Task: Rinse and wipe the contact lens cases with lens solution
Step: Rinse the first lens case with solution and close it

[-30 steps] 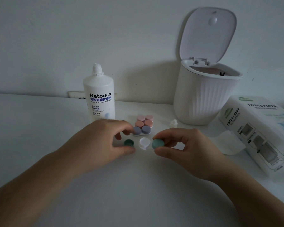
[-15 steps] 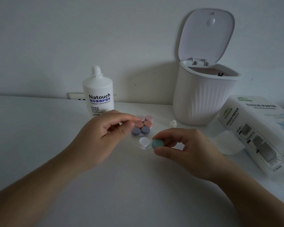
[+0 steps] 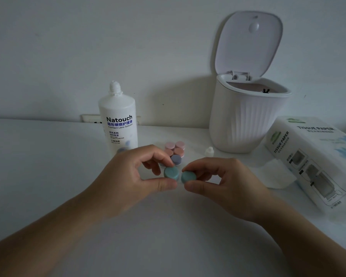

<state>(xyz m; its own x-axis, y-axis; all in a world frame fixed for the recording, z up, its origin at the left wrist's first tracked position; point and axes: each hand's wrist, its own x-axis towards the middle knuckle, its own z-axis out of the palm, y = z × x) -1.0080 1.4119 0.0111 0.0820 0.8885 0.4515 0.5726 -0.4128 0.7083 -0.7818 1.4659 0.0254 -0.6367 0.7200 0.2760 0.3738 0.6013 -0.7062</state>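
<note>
Two teal round caps of a contact lens case sit side by side between my hands. My left hand [image 3: 132,174] pinches the left teal cap [image 3: 171,172] between thumb and fingers. My right hand [image 3: 224,184] pinches the right teal cap [image 3: 188,176]. The case body under the caps is hidden. Behind them stand other lens cases [image 3: 175,149] with pink, salmon and purple caps. The white lens solution bottle [image 3: 119,124] stands uncapped at the back left; its small white cap [image 3: 209,151] lies near the bin.
A white ribbed bin [image 3: 242,120] with its lid up stands at the back right. A tissue paper pack [image 3: 312,156] lies at the right, with a loose white tissue [image 3: 276,173] in front of it. A wall socket [image 3: 90,118] shows behind the bottle.
My left hand moved right and now pinches a teal cap beside the one in my right hand. The open white well seen earlier is covered.
</note>
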